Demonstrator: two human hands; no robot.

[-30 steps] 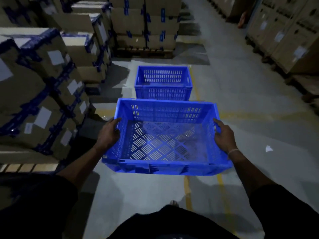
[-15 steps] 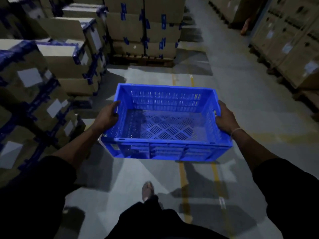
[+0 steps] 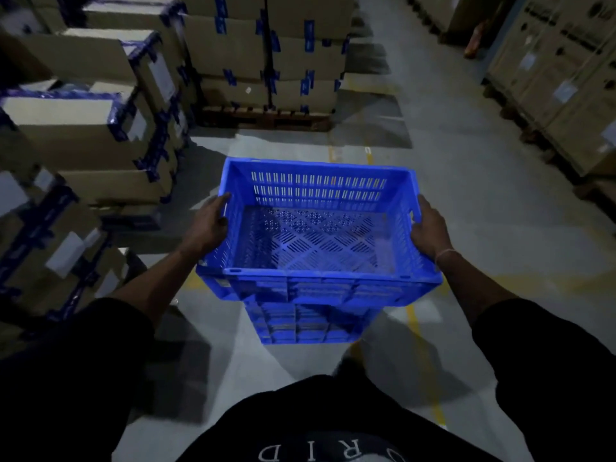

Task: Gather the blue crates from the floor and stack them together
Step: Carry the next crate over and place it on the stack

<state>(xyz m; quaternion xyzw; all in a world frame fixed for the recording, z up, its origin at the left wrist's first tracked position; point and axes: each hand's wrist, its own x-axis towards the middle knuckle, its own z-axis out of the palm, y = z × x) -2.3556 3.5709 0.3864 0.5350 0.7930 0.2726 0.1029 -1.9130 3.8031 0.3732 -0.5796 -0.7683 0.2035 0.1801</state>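
While both hands carry one crate, stacking step half done. Left hand (image 3: pixel 208 225) at 9 o'clock of held crate (image 3: pixel 316 228), fingers curled over left wall, gripping. Held crate empty, centre of view, directly above lower crate (image 3: pixel 300 323) on floor (image 3: pixel 466 195); whether seated or just above, cannot tell. Right hand (image 3: pixel 428 228) at 3 o'clock, gripping right wall. Judgement: release left to do; no other loose crates visible. Cardboard boxes (image 3: pixel 100 128) at 10 o'clock.
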